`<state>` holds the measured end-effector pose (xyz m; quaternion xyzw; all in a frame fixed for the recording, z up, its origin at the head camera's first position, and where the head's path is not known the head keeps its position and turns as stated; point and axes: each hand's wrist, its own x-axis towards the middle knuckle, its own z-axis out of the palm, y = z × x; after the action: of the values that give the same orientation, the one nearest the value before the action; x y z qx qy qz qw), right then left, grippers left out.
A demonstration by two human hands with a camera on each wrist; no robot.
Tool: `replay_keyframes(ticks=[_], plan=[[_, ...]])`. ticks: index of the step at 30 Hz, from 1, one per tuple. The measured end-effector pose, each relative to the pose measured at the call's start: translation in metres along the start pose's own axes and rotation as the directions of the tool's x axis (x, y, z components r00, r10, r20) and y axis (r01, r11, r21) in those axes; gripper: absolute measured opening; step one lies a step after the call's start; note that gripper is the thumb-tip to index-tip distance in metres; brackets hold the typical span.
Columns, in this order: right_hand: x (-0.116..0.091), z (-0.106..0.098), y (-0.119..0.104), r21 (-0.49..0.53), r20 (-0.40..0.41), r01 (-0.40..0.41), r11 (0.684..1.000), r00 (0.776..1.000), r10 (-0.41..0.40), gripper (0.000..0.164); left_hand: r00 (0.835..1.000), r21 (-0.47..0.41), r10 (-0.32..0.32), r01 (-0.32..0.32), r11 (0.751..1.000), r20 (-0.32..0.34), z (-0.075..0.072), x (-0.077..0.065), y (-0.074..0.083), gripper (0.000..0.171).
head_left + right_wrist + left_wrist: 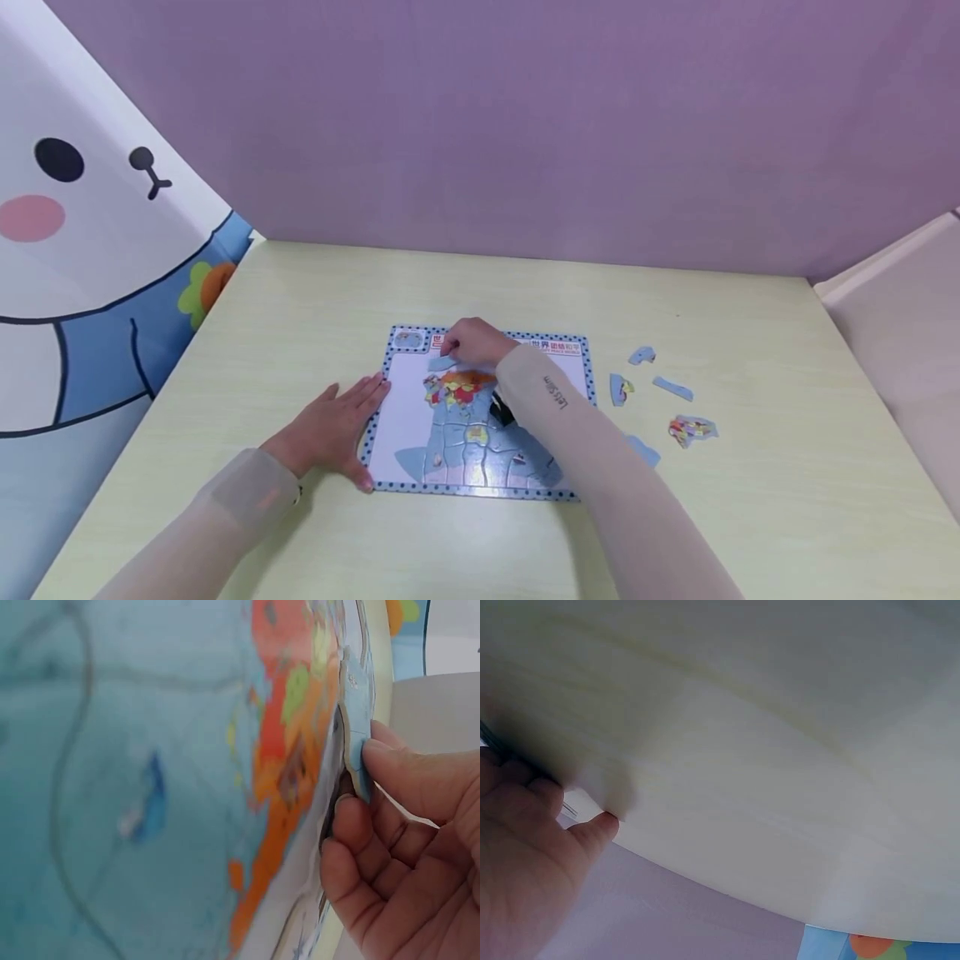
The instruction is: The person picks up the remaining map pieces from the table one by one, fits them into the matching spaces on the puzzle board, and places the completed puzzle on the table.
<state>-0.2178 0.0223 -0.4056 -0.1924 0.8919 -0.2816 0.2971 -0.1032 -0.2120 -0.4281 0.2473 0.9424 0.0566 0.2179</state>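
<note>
A world-map jigsaw board [400,400] with a dotted blue border lies flat on the table. Joined pieces [476,435] cover its lower middle, with orange and red map parts above the blue ones. Near the upper left of the board, my right hand [478,340] pinches a light-blue puzzle piece [441,364]. The right wrist view shows the thumb on one face of that piece [357,697] and curled fingers behind it. My left hand [333,429] rests with spread fingers at the board's left edge; only part of it [525,847] shows in the left wrist view.
Several loose puzzle pieces lie right of the board, among them a narrow blue strip [672,387] and a colourful piece [693,429]. Another blue piece [643,450] is partly behind the right sleeve [600,467]. A purple wall [525,133] stands behind the table.
</note>
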Motion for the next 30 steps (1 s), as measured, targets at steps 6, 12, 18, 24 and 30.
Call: replay_keyframes(ticks=[6,12,18,24,30], plan=[[-0.0004,-0.0026,-0.0003,-0.041,-0.018,-0.02,0.999,1.0,0.02,0.018,1.0,-0.001,0.001,-0.001,1.0,-0.001,0.0002,0.0,-0.0001,0.134],[0.003,-0.0004,-0.0008,-0.038,-0.009,-0.024,0.999,1.0,0.024,0.018,1.0,-0.003,-0.002,0.002,1.0,-0.001,0.0001,0.0003,-0.0008,0.134],[0.0043,0.0004,0.0005,-0.045,-0.017,-0.025,0.999,1.0,0.024,0.015,1.0,-0.001,-0.008,0.008,1.0,0.006,-0.0016,0.0006,-0.0004,0.134],[0.0031,0.0008,-0.0009,-0.021,-0.036,-0.036,0.999,0.999,0.036,0.011,1.0,-0.001,-0.008,0.009,1.0,0.013,-0.0029,0.0001,0.0017,0.133],[0.0005,0.001,-0.0035,-0.005,-0.041,-0.042,0.999,0.998,0.041,0.011,1.0,-0.001,-0.004,0.004,1.0,0.007,-0.0034,-0.0005,0.0027,0.133]])
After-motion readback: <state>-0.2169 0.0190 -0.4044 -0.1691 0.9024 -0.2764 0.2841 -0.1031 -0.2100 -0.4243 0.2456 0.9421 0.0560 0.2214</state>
